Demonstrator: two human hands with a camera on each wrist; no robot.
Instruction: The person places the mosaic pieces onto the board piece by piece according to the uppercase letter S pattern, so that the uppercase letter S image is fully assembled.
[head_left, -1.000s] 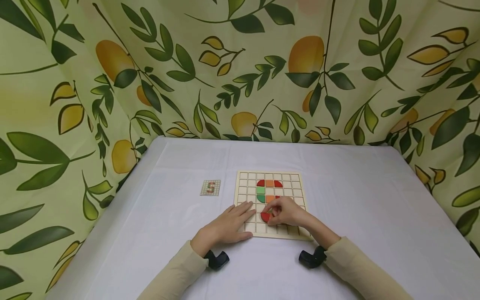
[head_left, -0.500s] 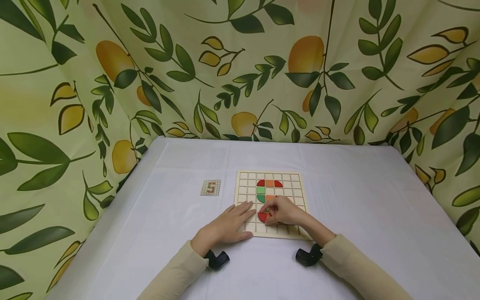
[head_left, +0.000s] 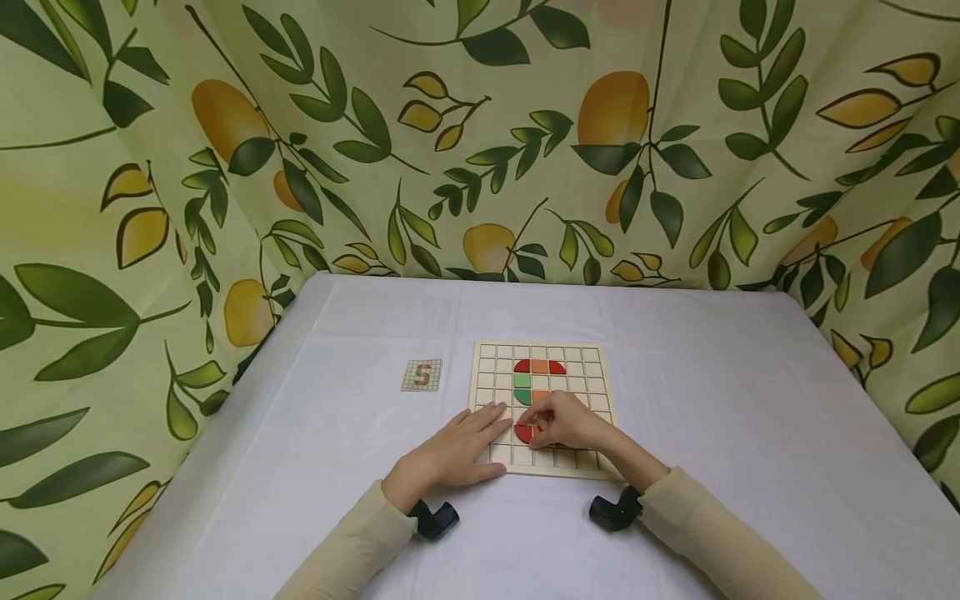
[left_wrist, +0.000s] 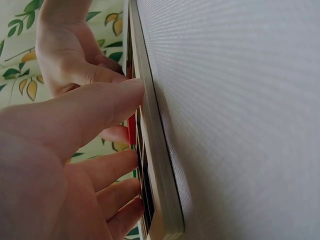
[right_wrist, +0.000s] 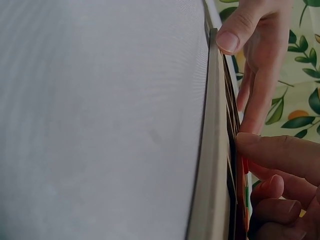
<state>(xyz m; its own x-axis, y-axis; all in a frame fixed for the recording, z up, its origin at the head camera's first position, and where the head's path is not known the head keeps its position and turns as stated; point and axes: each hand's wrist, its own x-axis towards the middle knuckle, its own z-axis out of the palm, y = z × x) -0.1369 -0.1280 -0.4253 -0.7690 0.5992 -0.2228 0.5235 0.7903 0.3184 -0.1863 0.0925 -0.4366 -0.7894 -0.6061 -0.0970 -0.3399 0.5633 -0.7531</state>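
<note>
A wooden grid board (head_left: 489, 375) lies on the white cloth, with red, orange and green tiles set in its upper cells. My right hand (head_left: 573, 421) reaches over the lower middle of the board. Its thumb and fingers pinch a red quarter-round tile (head_left: 522, 433), which sits low against the grid and is partly covered by the fingertips. The left hand (head_left: 457, 450) rests with spread, straight fingers on the board's left front part. In the left wrist view, that hand's thumb (left_wrist: 127, 95) touches the board's edge. Some tiles are hidden beneath my right hand.
To the left of the board lies a small pattern card (head_left: 422, 376) printed with a coloured S-like shape on a grid. White cloth (head_left: 360, 333) covers the table. A leaf-and-fruit patterned curtain (head_left: 525, 75) hangs behind and at both sides.
My right hand has shifted slightly left with the red quarter-round tile, mostly in the first half second. The left hand and the board have stayed in place.
</note>
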